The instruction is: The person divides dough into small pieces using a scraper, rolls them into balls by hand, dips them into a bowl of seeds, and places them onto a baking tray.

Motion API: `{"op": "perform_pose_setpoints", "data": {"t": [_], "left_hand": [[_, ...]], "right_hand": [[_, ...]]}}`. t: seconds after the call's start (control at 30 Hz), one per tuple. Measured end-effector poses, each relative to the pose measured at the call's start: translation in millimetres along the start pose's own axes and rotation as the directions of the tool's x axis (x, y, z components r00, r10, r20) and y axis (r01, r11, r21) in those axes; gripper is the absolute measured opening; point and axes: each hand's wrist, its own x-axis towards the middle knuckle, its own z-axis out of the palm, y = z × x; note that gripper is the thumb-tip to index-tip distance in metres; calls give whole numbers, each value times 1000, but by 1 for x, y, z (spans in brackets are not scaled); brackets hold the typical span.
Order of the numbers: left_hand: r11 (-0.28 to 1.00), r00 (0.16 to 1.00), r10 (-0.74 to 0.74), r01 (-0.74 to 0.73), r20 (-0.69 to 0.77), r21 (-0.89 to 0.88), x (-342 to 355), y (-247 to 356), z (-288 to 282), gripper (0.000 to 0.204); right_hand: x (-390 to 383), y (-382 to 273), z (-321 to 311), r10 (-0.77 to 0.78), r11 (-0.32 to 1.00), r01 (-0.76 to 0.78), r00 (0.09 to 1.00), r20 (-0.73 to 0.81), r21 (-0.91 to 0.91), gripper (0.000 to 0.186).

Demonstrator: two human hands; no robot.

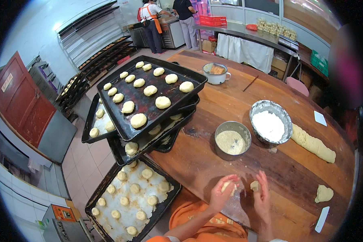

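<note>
Near the front edge of the wooden table (226, 103), my left hand (224, 193) curls around a pale dough piece (230, 187). My right hand (263, 197) has its fingers stretched out, with another small dough piece (254, 185) beside them on the palm side. Above my hands stand a steel tin of pale meal (232, 141) and a bowl of white flour (270, 126). A dough log (312, 143), a cut dough lump (323, 194) and a white scraper (322, 219) lie to the right.
Stacked black trays (117, 117) with dough rounds fill the left, above a paper-lined tray (131, 199). An enamel mug (217, 74) stands behind. Farther back are loaded racks (105, 56), a red door (22, 101), a steel counter (246, 31) and two people (151, 24) working.
</note>
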Motion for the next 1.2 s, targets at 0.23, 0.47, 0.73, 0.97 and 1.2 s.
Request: {"op": "perform_pose_setpoints", "data": {"t": [0.23, 0.47, 0.73, 0.97, 1.2], "left_hand": [[830, 886, 433, -464, 168, 310, -12, 9, 5, 47], [824, 833, 422, -517, 357, 234, -42, 16, 2, 44], [864, 878, 350, -437, 326, 249, -18, 2, -17, 44], [960, 978, 209, -200, 27, -198, -1, 35, 1, 71], [606, 829, 211, -526, 517, 597, -5, 31, -16, 46]], "right_hand": [[11, -43, 73, 97, 567, -107, 993, 62, 817, 56], [44, -71, 66, -91, 800, 179, 980, -179, 573, 64], [26, -72, 77, -131, 894, 168, 984, -117, 415, 60], [-4, -48, 94, 69, 569, -110, 994, 86, 815, 54], [22, -35, 76, 258, 40, -327, 916, 306, 944, 56]]}}
